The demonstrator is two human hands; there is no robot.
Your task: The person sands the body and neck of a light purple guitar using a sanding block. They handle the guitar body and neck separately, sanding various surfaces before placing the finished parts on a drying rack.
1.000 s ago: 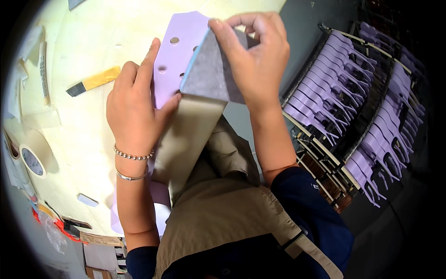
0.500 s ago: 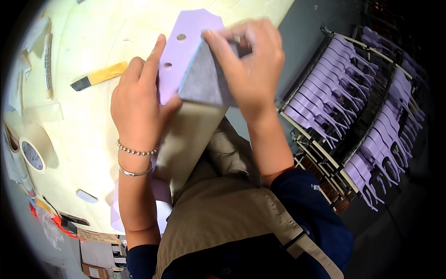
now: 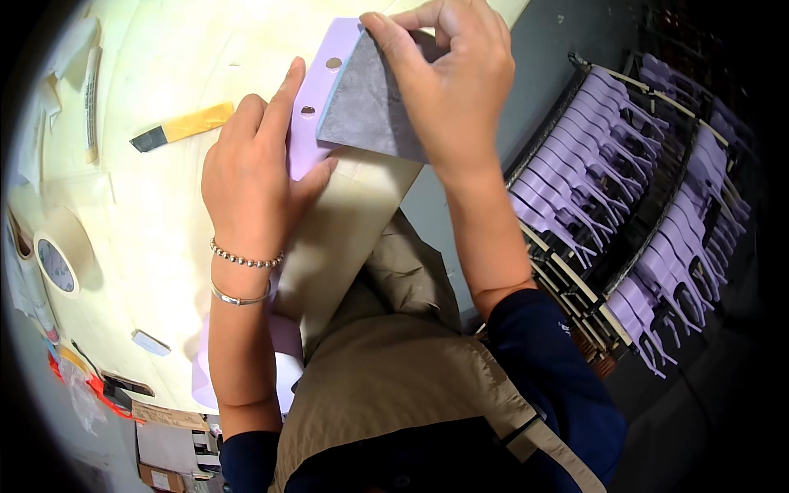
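A flat purple panel [image 3: 309,148] with two round holes lies slanted at the far edge of the table. My left hand [image 3: 249,164] grips its lower end, index finger along the left edge and thumb at the lower right. Over the panel's right side lies a grey sanding sheet [image 3: 370,107], mottled, with a thin light-blue edge. My right hand [image 3: 456,82] pinches this sheet near its top, thumb on the upper face; its other fingers are curled and partly hidden. The sheet covers much of the panel.
On the pale table [image 3: 185,193] lie a yellow-and-black strip [image 3: 182,127], a marker pen [image 3: 91,103], a tape roll [image 3: 66,251] and a small pale block [image 3: 151,342]. Another purple piece [image 3: 283,337] sits beside my left forearm. Racks of purple parts [image 3: 588,156] stand at right.
My right hand and the grey sanding sheet have moved up and slightly right along the panel. The panel and my left hand have shifted slightly right in view.
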